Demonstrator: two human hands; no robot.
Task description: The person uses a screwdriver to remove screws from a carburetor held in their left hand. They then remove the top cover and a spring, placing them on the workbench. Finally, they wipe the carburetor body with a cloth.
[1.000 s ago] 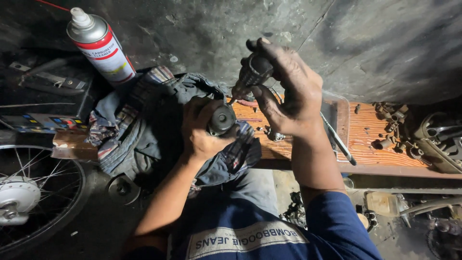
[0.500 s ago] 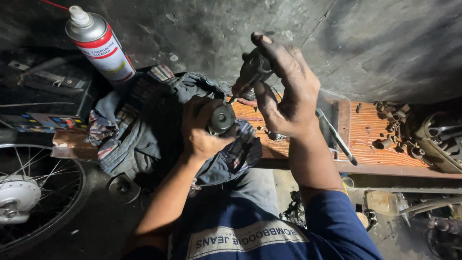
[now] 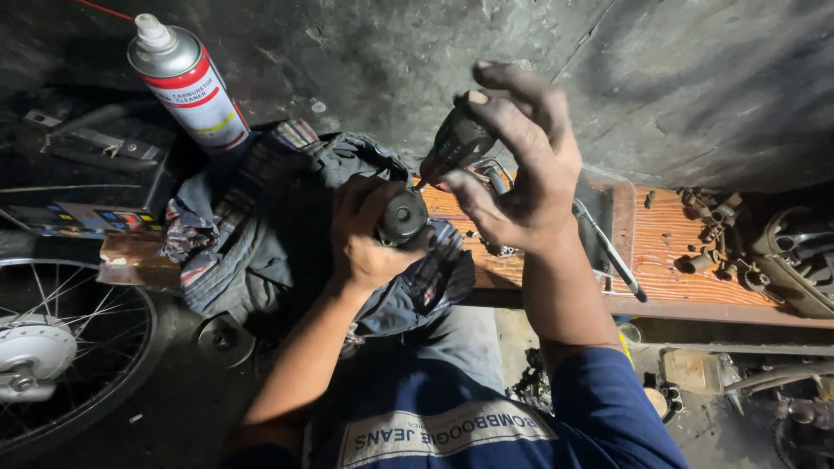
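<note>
While the left hand [image 3: 369,239] wraps its fingers and thumb tightly around a small dark cylindrical metal part [image 3: 401,217], pressing it down against a crumpled checked rag [image 3: 261,226], the right hand [image 3: 521,174] is raised just above and to the right of it, pinching the dark handle of a screwdriver [image 3: 456,143] between thumb and the first two fingers, the remaining fingers spread loosely. The screwdriver slants down to the left, and its thin tip ends just beside the upper right rim of the cylindrical part; whether the tip actually touches the part cannot be told. The part sits over the near left end of an orange wooden board [image 3: 669,252], with the rag bunched beneath and to the left of it. A red and white aerosol spray can [image 3: 187,82] stands tilted behind the rag, well to the left of the hands. On the board, to the right of the right wrist, lies a long metal rod-like tool [image 3: 612,252], and farther right a scatter of small nuts and bolts [image 3: 708,230]. A spoked wheel [image 3: 61,347] lies on the dark floor at the lower left, apart from the rag.
</note>
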